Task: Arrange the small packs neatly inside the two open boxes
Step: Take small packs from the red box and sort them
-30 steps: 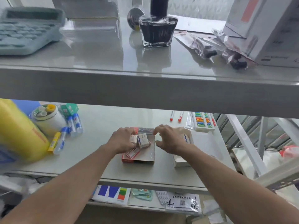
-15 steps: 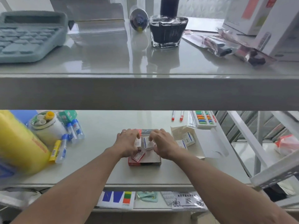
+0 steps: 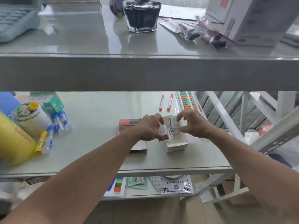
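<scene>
Yellow bottle [image 3: 14, 139]; black ink bottle [image 3: 141, 15]; red-capped white pens [image 3: 165, 102]; rainbow-beaded abacus [image 3: 187, 101]; blue-capped clear tubes [image 3: 62, 119]; white packs with blue stripes [image 3: 173, 123]; red-edged box [image 3: 127, 122]; pale green shelf [image 3: 97, 126].

Stationery shop: glass shelves [image 3: 97, 159], ink bottle [image 3: 141, 15], pens [image 3: 169, 102].

shelf [image 3: 90, 126] | red box [image 3: 127, 122], white box [image 3: 176, 145], glue bottles [image 3: 62, 120], red pens [image 3: 165, 102]
</scene>
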Demonstrator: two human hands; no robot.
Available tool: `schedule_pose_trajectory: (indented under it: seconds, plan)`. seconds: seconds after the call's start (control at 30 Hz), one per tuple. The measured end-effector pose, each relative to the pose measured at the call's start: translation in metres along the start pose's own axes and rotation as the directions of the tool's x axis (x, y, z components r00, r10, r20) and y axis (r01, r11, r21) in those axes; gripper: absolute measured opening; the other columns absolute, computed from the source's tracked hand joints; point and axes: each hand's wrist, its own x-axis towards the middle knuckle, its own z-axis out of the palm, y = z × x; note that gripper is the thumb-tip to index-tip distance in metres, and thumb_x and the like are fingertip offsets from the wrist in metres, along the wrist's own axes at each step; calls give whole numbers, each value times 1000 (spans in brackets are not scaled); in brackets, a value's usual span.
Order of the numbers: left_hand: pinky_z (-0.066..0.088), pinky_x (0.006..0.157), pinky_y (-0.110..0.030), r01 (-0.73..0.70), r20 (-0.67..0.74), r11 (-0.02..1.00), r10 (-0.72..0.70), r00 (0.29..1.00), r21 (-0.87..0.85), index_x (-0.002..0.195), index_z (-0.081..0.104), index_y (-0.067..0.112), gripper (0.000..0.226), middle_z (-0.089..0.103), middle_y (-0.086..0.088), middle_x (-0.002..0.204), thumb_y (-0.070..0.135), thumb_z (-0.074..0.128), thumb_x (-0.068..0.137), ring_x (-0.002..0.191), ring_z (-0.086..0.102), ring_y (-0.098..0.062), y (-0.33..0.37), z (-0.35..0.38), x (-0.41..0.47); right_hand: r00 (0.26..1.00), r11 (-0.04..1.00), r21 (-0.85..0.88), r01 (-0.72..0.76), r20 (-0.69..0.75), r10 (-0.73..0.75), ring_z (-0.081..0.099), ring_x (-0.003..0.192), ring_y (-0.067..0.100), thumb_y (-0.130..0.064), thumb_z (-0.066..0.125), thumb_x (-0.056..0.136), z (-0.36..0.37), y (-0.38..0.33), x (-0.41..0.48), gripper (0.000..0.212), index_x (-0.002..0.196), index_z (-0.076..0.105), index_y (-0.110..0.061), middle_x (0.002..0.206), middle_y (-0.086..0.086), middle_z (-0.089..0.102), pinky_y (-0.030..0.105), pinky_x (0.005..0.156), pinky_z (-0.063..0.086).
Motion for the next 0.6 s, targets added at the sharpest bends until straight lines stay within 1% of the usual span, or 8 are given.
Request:
schedule_pose_trajectory:
  seconds: [0.1,0.2,0.23,0.3,0.37,0.5,0.6]
  plan:
    - [45,94,-45,14,26,1000,-14,1000,12,110,52,28,54,61,5,103,33,86,69,106,49,-22,10,16,8,999,999,-30,-32,39,33,54,108,23,-16,86,76,3,9,-9,33,102,66,-19,116,-1,62,39,92,53]
    - [44,84,-36,17,-18,1000,-17,1000,-3,110,53,25,54,59,5,101,32,85,68,104,52,-21,16,28,13,997,998,-31,-47,56,49,55,105,23,-16,86,74,10,16,-15,33,99,65,-20,114,0,63,40,91,53]
    - [43,84,-36,19,-34,1000,-19,999,-5,110,53,25,54,59,4,102,33,85,68,104,52,-21,17,31,14,997,999,-28,-47,56,48,55,103,23,-15,86,73,12,18,-16,32,98,65,-20,112,0,62,38,89,53]
    - [45,91,-41,23,-50,1000,-23,998,-1,109,52,27,53,60,4,102,37,84,67,105,53,-23,19,37,15,998,999,-30,-39,51,41,54,101,23,-13,86,72,16,22,-19,32,96,66,-20,109,0,62,35,85,50]
    - [46,94,-44,37,-55,999,-37,998,-5,108,52,27,55,61,3,102,39,85,66,105,54,-24,19,41,16,999,999,-40,-22,44,23,55,100,23,-13,85,71,18,24,-21,30,94,67,-20,109,2,64,34,85,49]
    - [42,99,-47,54,-80,998,-55,995,-8,108,51,29,55,61,3,103,42,84,65,108,52,-25,13,54,18,998,999,-38,13,64,-11,58,104,25,-14,85,71,17,25,-23,30,87,63,-27,114,5,69,40,89,52]
    - [42,96,-44,29,-125,998,-36,991,-56,110,52,28,57,58,5,108,47,84,66,108,52,-21,11,59,13,999,999,-13,36,34,-35,59,101,23,-12,82,73,13,25,-23,24,89,66,-22,118,6,71,41,90,53]
